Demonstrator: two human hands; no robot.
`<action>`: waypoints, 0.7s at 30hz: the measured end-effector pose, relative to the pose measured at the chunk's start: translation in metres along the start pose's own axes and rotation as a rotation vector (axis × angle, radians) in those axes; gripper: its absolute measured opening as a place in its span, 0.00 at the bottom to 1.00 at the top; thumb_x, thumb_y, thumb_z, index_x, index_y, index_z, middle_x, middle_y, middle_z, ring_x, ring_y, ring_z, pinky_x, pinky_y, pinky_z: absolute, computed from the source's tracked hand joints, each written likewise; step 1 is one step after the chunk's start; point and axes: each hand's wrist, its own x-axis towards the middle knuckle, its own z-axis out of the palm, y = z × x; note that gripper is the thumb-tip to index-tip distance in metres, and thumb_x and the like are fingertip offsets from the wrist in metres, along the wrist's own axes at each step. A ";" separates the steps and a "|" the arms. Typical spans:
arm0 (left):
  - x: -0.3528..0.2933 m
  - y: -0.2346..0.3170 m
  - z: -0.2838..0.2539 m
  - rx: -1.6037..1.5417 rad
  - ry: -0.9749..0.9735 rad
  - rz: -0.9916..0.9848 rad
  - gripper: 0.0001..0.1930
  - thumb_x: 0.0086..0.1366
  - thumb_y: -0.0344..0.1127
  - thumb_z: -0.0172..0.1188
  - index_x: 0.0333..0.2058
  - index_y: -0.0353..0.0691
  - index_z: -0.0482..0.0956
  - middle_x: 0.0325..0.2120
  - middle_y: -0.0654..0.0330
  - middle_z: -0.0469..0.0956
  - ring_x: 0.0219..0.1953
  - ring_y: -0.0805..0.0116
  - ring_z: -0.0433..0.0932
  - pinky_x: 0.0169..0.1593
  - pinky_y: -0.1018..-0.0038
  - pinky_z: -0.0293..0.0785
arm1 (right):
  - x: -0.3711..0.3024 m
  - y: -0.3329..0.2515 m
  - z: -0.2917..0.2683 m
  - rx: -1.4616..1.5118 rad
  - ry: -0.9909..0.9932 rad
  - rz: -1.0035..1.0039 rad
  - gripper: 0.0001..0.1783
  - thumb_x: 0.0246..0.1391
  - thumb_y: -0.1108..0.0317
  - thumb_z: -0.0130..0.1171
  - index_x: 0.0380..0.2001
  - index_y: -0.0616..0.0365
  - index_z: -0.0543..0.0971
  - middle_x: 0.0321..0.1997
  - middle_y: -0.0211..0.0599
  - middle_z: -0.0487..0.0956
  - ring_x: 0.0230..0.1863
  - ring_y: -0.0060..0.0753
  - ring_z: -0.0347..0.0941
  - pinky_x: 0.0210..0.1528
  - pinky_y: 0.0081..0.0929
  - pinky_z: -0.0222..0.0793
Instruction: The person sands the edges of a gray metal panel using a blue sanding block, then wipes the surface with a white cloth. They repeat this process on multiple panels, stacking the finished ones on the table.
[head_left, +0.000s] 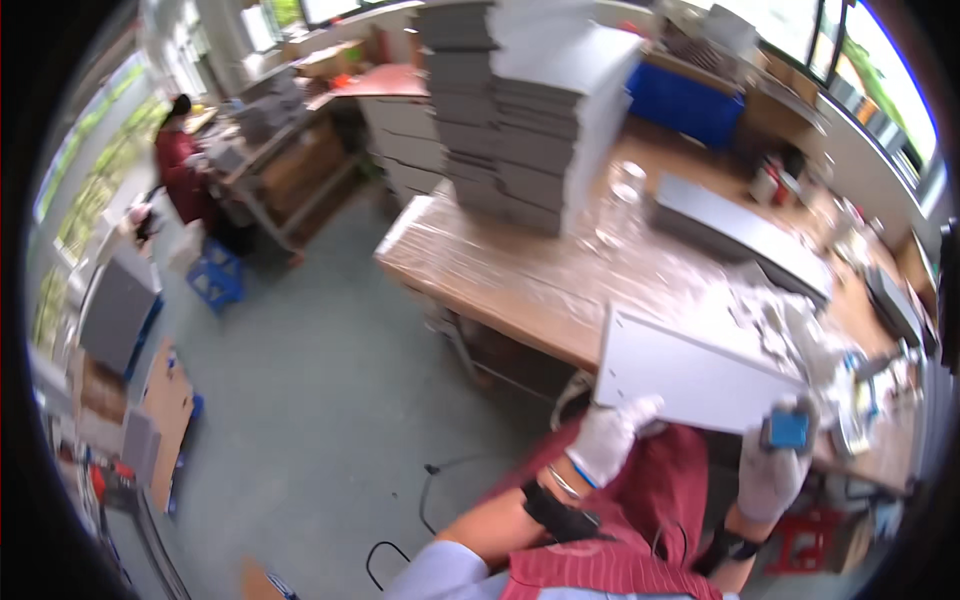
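A flat light-grey panel [690, 375] lies near the front edge of the table, a few small holes along its left end. At its near-left edge my left hand [608, 445], in a white glove, is closed on the rim, with the fingertips partly hidden. My right hand [772, 470], also gloved in white, is closed around a small blue rectangular block [788, 430] with a dark border. That hand is beside the panel's near-right corner. Blur hides the block's exact kind. Black bands circle both wrists.
A tall stack of grey panels [515, 130] stands on the film-covered table [480, 245]. Behind the panel lie a long grey box-like piece [740, 235] and crumpled clear plastic [785, 320]. A person [180, 165] works at a far-left bench near a blue stool [215, 275]. Cables trail on the floor.
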 end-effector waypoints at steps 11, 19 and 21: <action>-0.042 0.023 0.019 0.489 -0.156 0.440 0.13 0.65 0.25 0.65 0.48 0.34 0.80 0.43 0.60 0.83 0.44 0.73 0.82 0.49 0.75 0.80 | 0.031 -0.021 0.109 -0.670 -0.605 -0.312 0.32 0.41 0.81 0.70 0.55 0.62 0.77 0.46 0.45 0.83 0.48 0.37 0.82 0.48 0.32 0.80; -0.045 0.021 0.031 0.164 -0.296 0.333 0.19 0.66 0.29 0.65 0.55 0.37 0.73 0.47 0.60 0.81 0.49 0.73 0.79 0.51 0.73 0.78 | 0.041 -0.026 0.159 -1.116 -0.956 -0.480 0.25 0.40 0.73 0.73 0.47 0.57 0.83 0.44 0.45 0.84 0.41 0.44 0.83 0.43 0.36 0.78; -0.039 0.010 0.029 0.332 -0.306 0.455 0.18 0.67 0.29 0.64 0.54 0.37 0.73 0.46 0.60 0.81 0.48 0.73 0.79 0.52 0.73 0.77 | 0.040 -0.024 0.160 -1.138 -0.991 -0.512 0.25 0.41 0.71 0.73 0.47 0.57 0.83 0.44 0.45 0.84 0.41 0.46 0.83 0.44 0.38 0.79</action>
